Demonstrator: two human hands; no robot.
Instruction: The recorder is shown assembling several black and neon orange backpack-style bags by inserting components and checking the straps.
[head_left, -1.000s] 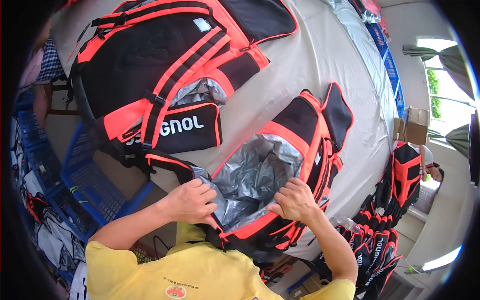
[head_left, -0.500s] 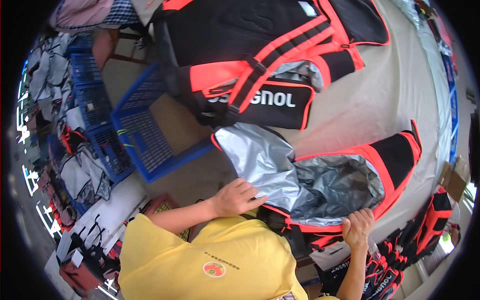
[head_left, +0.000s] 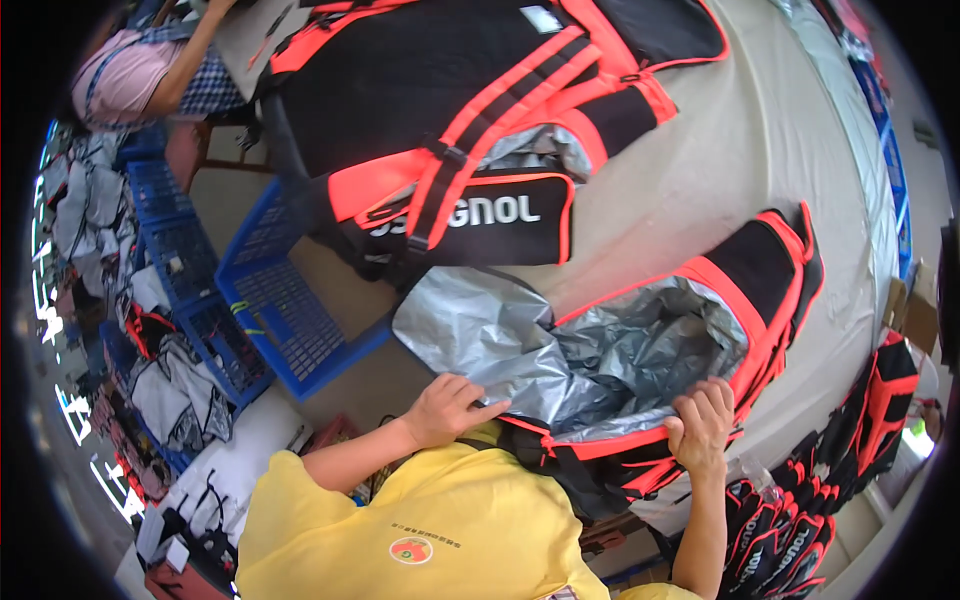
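A black and neon-coral bag point(head_left: 752, 318) lies open in front of me on the pale-covered table, its mouth showing a crinkled silver lining point(head_left: 640, 350). Its silver-lined flap point(head_left: 480, 325) is folded out to the left. My left hand point(head_left: 447, 408) pinches the near edge of that flap, fingers closed. At the right, my right hand point(head_left: 703, 422) is wrapped over the near rim of the mouth, thumb on one side and fingers on the other. Straps and the bag's underside are partly hidden below the rim.
More black and coral bags point(head_left: 400, 100) lie on the table point(head_left: 720, 150) beyond. A blue plastic crate point(head_left: 290, 310) stands at the left, near stacked crates and fabric pieces point(head_left: 175, 390). Finished-looking bags point(head_left: 780, 540) hang or pile at lower right. Another person point(head_left: 150, 75) is at upper left.
The open bag sits slightly further left and higher in view, as do the other bags. Both hands keep their hold on it. More of the other person, including an arm, shows.
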